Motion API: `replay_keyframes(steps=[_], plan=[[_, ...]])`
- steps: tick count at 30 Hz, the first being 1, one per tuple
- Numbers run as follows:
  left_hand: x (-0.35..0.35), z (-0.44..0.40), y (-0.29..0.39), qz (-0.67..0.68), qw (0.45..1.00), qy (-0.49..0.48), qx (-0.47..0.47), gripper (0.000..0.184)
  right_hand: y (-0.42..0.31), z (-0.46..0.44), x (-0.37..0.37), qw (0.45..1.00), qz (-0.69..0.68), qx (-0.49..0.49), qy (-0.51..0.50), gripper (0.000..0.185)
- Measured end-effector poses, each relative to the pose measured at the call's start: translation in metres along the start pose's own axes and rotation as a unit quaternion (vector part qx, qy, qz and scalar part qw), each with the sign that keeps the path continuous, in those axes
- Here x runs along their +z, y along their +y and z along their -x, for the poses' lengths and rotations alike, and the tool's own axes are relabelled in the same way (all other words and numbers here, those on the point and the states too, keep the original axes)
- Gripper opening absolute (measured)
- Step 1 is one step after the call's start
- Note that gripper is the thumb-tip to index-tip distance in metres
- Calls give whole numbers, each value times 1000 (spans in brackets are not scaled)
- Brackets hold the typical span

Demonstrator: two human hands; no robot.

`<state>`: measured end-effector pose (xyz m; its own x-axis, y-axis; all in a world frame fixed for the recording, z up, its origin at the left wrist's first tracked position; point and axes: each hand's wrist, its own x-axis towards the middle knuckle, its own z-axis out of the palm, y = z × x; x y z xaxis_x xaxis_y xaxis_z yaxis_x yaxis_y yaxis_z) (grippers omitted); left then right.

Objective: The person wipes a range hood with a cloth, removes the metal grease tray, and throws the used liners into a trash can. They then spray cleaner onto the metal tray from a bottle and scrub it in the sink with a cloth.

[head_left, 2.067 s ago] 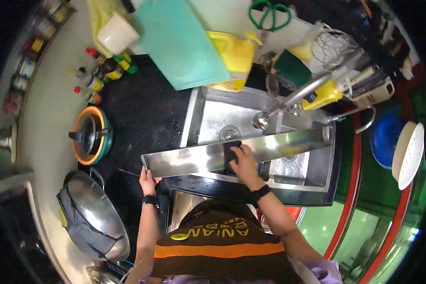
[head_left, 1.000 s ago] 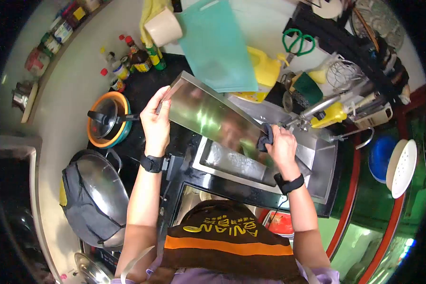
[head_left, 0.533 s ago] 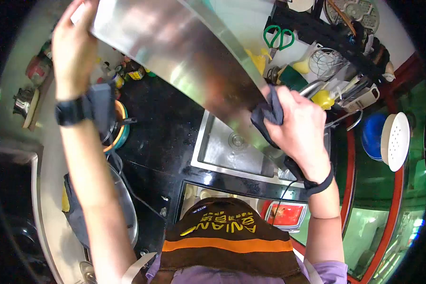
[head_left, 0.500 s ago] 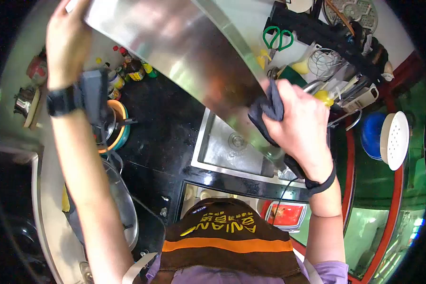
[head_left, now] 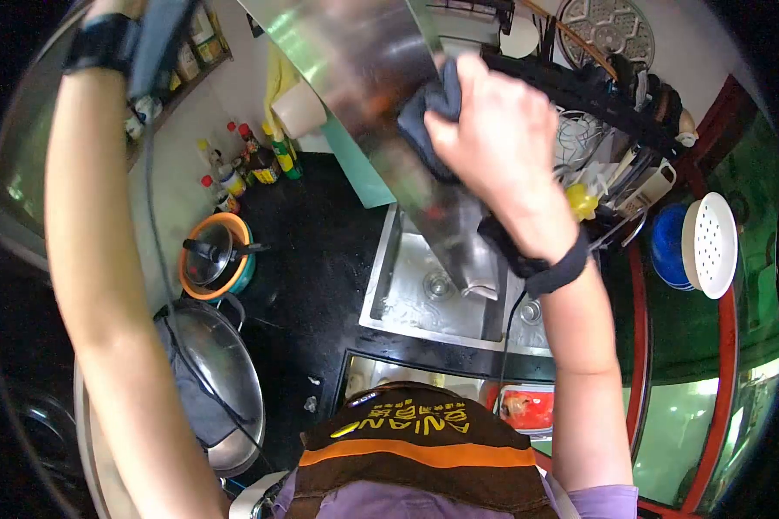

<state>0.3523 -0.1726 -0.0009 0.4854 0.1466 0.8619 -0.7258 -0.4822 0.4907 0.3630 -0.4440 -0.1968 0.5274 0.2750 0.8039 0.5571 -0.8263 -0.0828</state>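
Observation:
A long shiny metal panel (head_left: 363, 78) slants from the top of the view down to the double sink (head_left: 433, 303), its lower end over the left basin. My right hand (head_left: 502, 130) is closed on a dark cloth (head_left: 431, 121) and presses it against the panel near its right edge. My left arm reaches up at the far left. Only a small part of my left hand (head_left: 117, 7) shows at the top edge, and its fingers are out of view. The panel's upper end is also cut off.
A lidded orange-rimmed pot (head_left: 218, 257) and a large metal wok (head_left: 225, 381) stand at the left. Sauce bottles (head_left: 255, 160) line the wall beside a green board (head_left: 355, 164). Utensils crowd the right back, with a white strainer (head_left: 714, 246) farther right. A cable hangs from my left wrist.
My left arm has risen farther, raising the panel to a steeper slant. My right hand and the cloth have moved up and left. The view has shifted, showing more of the bottles and sink.

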Motion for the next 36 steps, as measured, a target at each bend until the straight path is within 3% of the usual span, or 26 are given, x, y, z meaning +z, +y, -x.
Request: replay_keyframes(steps=[1,2,6,8,10,11,12,14,16,18,19,20,22,24,26,29,32,36], plan=[[16,25,15,-8,999,-30,-5,19,5,11,11,1000,-21,13,12,33],[28,24,8,-45,996,65,-28,20,9,24,23,999,-42,25,21,34],[65,77,-13,-28,999,19,31,25,26,79,74,992,-72,79,67,34],[62,89,-61,-103,992,30,-64,28,33,105,99,988,-71,115,78,43],[84,133,-61,-12,991,90,-103,25,33,130,120,984,-83,143,67,52],[84,152,-59,85,973,107,-186,26,30,140,125,980,-108,154,63,56],[81,171,-58,181,939,121,-267,27,23,146,127,980,-108,150,68,57],[64,211,-64,348,872,131,-318,31,8,153,132,975,-162,147,42,58],[54,249,-56,361,884,155,-255,35,-8,161,130,970,-202,132,3,58],[40,274,-60,379,865,211,-252,39,-22,178,137,971,-215,101,-27,61],[36,280,-66,322,869,266,-267,46,-31,185,137,966,-237,92,-54,60],[32,291,-82,258,905,251,-226,51,-40,194,137,958,-261,80,-84,59],[9,315,-120,367,892,183,-192,55,-52,210,148,951,-285,78,-93,61],[8,329,-125,301,900,220,-227,55,-53,214,155,940,-312,84,-105,61],[6,346,-120,300,867,268,-296,54,-47,214,158,924,-354,74,-127,58],[4,376,-105,364,838,305,-268,56,-33,222,163,886,-428,42,-174,61],[7,393,-82,421,798,350,-252,61,-19,233,171,811,-530,51,-241,55],[9,395,-64,368,785,451,-210,68,-9,242,187,792,-561,156,-181,42]])
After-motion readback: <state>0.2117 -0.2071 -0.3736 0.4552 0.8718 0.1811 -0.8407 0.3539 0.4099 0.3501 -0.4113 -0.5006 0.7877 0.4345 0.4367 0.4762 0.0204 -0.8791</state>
